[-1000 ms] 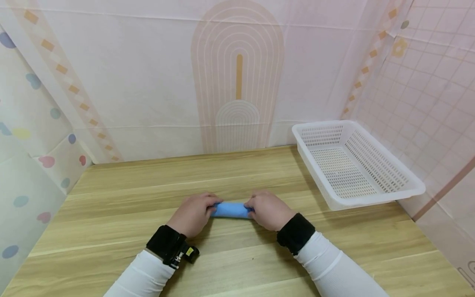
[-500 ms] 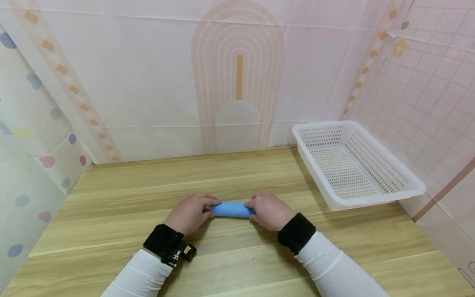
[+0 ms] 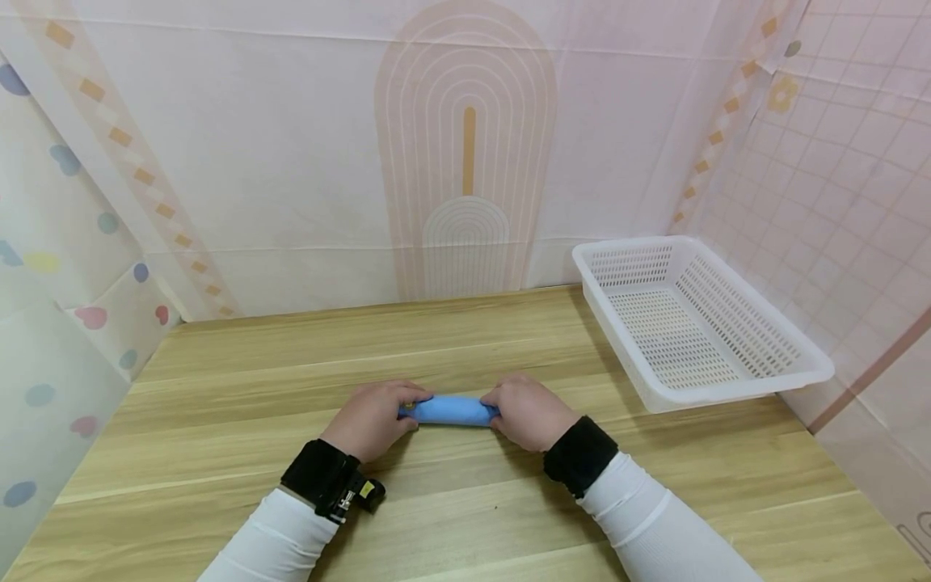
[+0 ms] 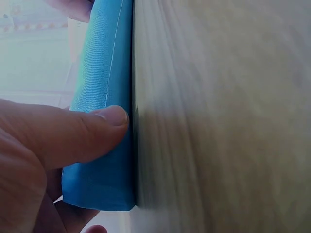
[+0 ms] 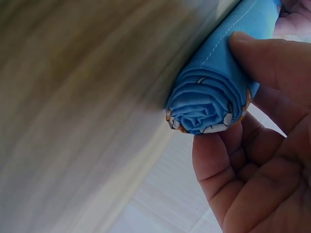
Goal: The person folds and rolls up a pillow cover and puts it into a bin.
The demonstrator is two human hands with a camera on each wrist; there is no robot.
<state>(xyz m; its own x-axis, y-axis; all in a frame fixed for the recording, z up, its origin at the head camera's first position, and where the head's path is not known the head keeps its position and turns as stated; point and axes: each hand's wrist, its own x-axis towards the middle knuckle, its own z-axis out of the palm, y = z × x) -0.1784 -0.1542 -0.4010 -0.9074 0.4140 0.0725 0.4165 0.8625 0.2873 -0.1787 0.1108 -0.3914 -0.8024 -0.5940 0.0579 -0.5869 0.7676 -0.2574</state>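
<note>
A blue cloth roll (image 3: 454, 411) lies sideways on the wooden table, its stitched edge showing in both wrist views. My left hand (image 3: 373, 416) grips its left end, the thumb across the near side and the other fingers behind. My right hand (image 3: 532, 414) holds the right end the same way, thumb in front and fingers on the far side. In the right wrist view the end of the cloth roll (image 5: 201, 109) shows tight spiral layers, with an orange and white print on its outer side. What the cloth is when unrolled cannot be told.
A white perforated plastic basket (image 3: 633, 356) stands at the table's back right, near the right wall sheet. Behind the wooden table (image 3: 320, 339) hangs a pale printed backdrop (image 3: 291, 162). Black bands with a small camera (image 3: 371, 493) sit at the wrists.
My left hand has shifted slightly to the left along the roll, its thumb now further toward the left end. My right hand and the basket stay nearly where they were.
</note>
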